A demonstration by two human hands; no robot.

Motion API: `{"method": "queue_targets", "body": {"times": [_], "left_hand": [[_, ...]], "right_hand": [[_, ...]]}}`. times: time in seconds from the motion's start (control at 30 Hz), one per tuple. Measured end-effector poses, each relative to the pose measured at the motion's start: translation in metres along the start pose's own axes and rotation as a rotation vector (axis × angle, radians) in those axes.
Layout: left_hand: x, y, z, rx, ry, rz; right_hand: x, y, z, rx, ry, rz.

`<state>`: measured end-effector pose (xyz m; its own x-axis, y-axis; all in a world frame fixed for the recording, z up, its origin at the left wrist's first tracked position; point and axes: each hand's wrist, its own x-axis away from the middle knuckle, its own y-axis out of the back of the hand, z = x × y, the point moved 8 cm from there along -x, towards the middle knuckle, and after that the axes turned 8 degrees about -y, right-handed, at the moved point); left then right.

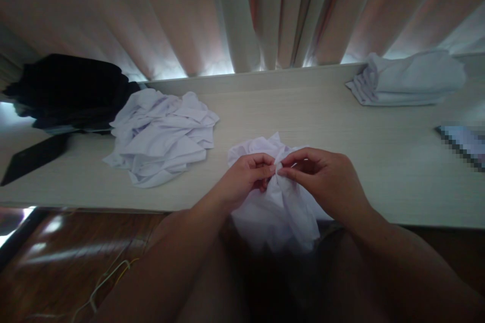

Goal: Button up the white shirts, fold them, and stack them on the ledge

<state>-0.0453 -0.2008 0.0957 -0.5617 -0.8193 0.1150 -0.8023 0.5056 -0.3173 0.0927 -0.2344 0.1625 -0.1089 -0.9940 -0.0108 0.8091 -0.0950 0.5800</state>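
Note:
A white cloth garment (pixel 280 217) hangs over the front edge of the pale table (pixel 250 111), its upper part bunched on the tabletop. My left hand (pixel 253 174) pinches a fold of it between thumb and fingers. Right beside, my right hand (pixel 318 171) grips the same fold with thumb and forefinger, the fingertips of both hands almost touching. Whether a button or seam lies in the fold is too small to tell. The garment's lower end droops toward my lap and is blurred.
Left of my hands lies a crumpled heap of white cloth (pixel 166 133), with a black cloth pile (pixel 71 91) behind it. Folded white cloth (pixel 413 78) sits back right, near a pixelated flat object (pixel 464 144). Curtains (pixel 170 15) hang behind; cables (pixel 108 280) cross the floor.

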Motion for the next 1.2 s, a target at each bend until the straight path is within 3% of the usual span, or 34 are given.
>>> {"method": "queue_targets", "body": {"times": [0.27, 0.7, 1.03, 1.2], "left_hand": [[-0.005, 0.002, 0.0, -0.064, -0.025, 0.049], [0.002, 0.0, -0.014, -0.269, -0.094, -0.103], [0.004, -0.004, -0.012, -0.369, 0.01, 0.017], [0.005, -0.011, -0.015, -0.427, 0.01, 0.061]], "right_hand": [[-0.001, -0.002, 0.005, 0.019, 0.136, 0.024], [-0.009, -0.006, -0.001, 0.041, 0.222, 0.032], [-0.008, -0.013, 0.002, 0.029, 0.254, 0.071], [-0.014, -0.012, -0.008, -0.124, 0.148, 0.214]]}}
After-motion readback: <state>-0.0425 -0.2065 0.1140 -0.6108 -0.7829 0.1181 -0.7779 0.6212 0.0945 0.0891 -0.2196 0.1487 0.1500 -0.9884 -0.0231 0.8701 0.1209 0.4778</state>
